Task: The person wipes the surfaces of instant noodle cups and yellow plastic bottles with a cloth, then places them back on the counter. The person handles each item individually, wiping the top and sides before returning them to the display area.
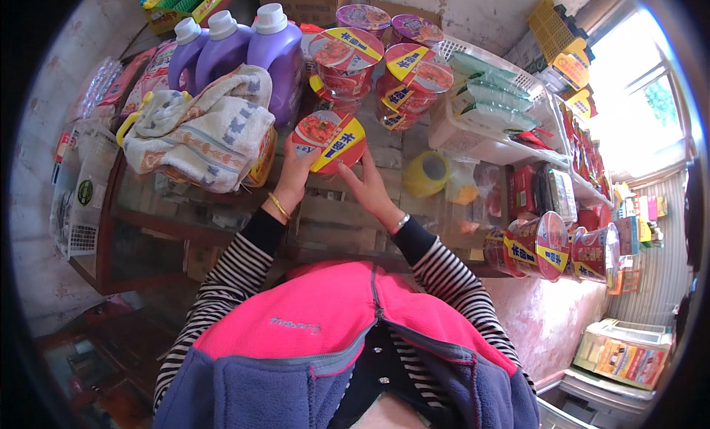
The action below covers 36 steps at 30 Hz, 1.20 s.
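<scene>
A red instant noodle cup (328,139) with a yellow band across its printed lid is held between both my hands over the glass-topped counter (333,221). My left hand (295,172) grips its left side, the thumb lying on the lid's edge. On the cup's lower right, my right hand (373,186) has its thumb at the rim and its fingers along the side. Just behind stand two stacks of similar cups, a left stack (344,63) and a right stack (413,82). Purple-lidded cups (363,17) rise at the back.
Left of my hands, a patterned towel (199,132) drapes over a yellow-handled container. Purple detergent bottles (272,57) stand behind it. To the right are a yellow roll (426,174), a white basket (471,138) of green packets, and more noodle cups (537,246) at the counter's edge.
</scene>
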Tool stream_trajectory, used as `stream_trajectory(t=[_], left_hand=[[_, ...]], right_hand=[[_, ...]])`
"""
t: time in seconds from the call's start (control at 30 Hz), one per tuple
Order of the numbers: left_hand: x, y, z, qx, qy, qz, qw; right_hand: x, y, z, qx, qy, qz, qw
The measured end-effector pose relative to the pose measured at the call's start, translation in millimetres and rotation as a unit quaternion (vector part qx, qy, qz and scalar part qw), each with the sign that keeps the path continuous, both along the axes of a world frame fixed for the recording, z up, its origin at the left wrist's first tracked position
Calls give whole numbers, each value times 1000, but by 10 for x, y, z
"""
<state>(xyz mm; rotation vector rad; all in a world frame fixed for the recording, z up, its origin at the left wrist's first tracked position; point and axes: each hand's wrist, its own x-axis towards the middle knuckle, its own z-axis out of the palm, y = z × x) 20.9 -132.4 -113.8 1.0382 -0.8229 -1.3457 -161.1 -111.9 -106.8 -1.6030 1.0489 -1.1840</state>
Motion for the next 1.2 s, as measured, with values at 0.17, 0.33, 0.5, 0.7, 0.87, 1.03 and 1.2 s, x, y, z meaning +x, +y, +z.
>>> stream_trajectory(t=[0.17,0.33,0.5,0.7,0.87,1.03,1.2], left_hand=[[7,-199,-147,-114,-73,46,990],[5,-87,-18,21,-26,30,999],[43,308,86,134,-13,-10,991],[-361,720,1,273,91,-275,917],[-1144,710,270,211,19,-446,870],[-2214,740,650,100,-42,-488,866],[-3354,797,813,-116,9,-560,820]], right_hand=[[29,-308,-117,83,-40,66,994],[-192,-30,-107,179,-33,68,981],[-923,986,-64,286,-34,104,952],[-1872,2214,-183,342,-154,-211,903],[-2500,2674,-8,167,-235,-529,798],[-2884,2676,266,-68,-250,-633,730],[-3310,2260,564,-115,-277,-459,836]])
